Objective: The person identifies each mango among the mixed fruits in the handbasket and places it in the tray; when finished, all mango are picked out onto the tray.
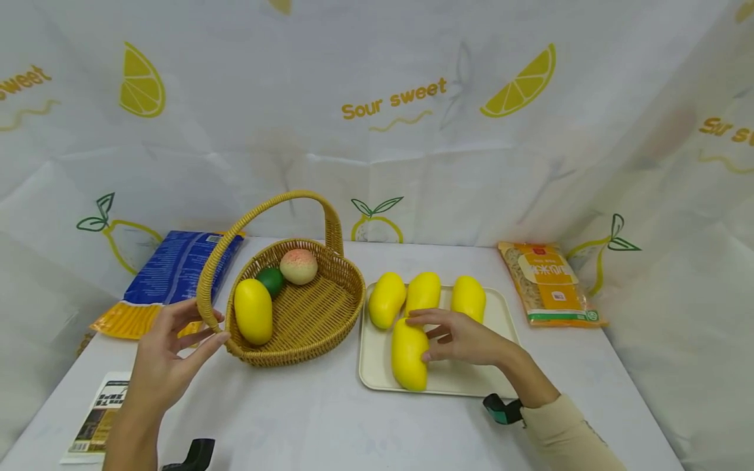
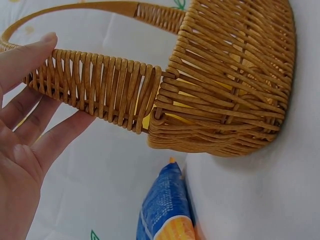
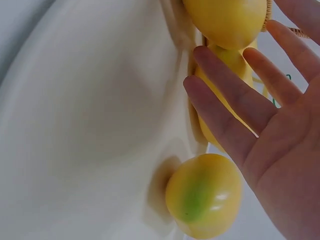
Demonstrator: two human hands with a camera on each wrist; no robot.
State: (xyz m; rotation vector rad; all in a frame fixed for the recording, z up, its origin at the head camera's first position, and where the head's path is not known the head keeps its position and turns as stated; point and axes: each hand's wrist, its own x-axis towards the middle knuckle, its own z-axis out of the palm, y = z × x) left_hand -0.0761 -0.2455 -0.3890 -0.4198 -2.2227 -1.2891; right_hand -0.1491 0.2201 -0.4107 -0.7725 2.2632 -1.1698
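My left hand [image 1: 167, 356] pinches the lower left part of the arched handle [image 2: 95, 85] of a wicker basket [image 1: 306, 356], thumb on one side and fingers on the other. The basket stands on the table and holds a yellow mango [image 1: 254, 312], a small dark green fruit [image 1: 271, 282] and a pinkish peach [image 1: 298, 266]. My right hand [image 1: 462, 337] is over a cream tray [image 1: 471, 383], its fingers spread at the upper right side of the nearest mango [image 1: 409, 360]. Behind that mango lie three more mangoes [image 1: 387, 301] on the tray.
A blue and orange packet [image 1: 171, 268] leans behind the basket at left. At the back right lies an orange packet [image 1: 550, 284] of grain. A printed card or packet [image 1: 94, 425] is at the front left. A white patterned cloth [image 1: 412, 163] hangs behind.
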